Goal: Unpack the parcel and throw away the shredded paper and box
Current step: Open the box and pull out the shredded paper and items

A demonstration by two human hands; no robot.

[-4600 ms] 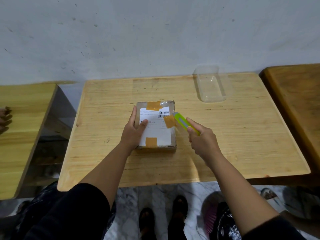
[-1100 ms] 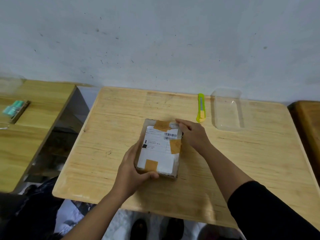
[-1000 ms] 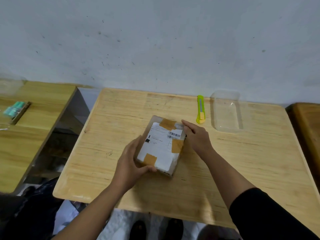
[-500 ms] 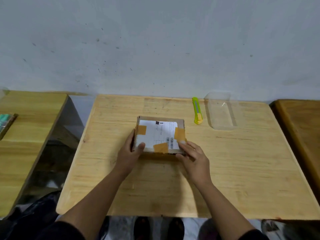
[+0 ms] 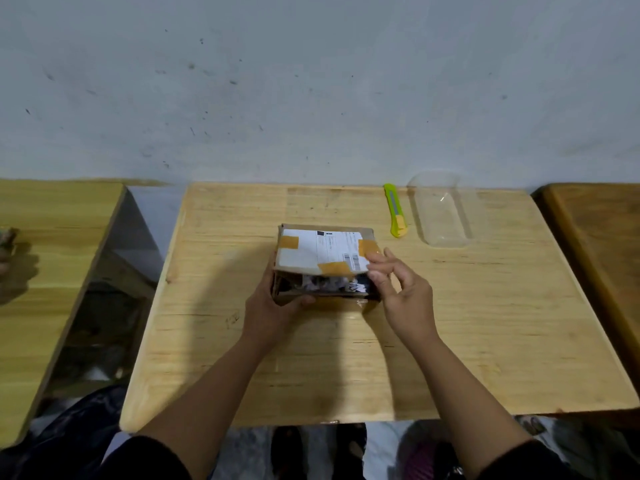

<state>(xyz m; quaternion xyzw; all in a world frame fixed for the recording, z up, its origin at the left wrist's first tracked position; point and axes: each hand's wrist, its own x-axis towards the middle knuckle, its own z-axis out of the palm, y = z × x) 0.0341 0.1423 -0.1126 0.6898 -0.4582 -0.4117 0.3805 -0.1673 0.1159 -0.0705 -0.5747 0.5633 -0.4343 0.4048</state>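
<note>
Left hand (image 5: pixel 273 306) grips the box (image 5: pixel 332 301) on the surface (image 5: pixel 485 323); right hand (image 5: pixel 401 292) pinches its raised flap (image 5: pixel 322 251), exposing shredded paper (image 5: pixel 325 284).

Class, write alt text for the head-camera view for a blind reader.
Two hands open a taped brown cardboard parcel on a wooden table: the left hand grips its near corner, the right hand lifts the flap, exposing white shredded paper. A green utility knife and clear plastic container lie behind.

Parcel (image 5: pixel 322 251), flap up over shredded paper (image 5: pixel 325 284); left hand (image 5: pixel 273 313) round one corner, right hand (image 5: pixel 405 296) seemingly pinching flap.
</note>
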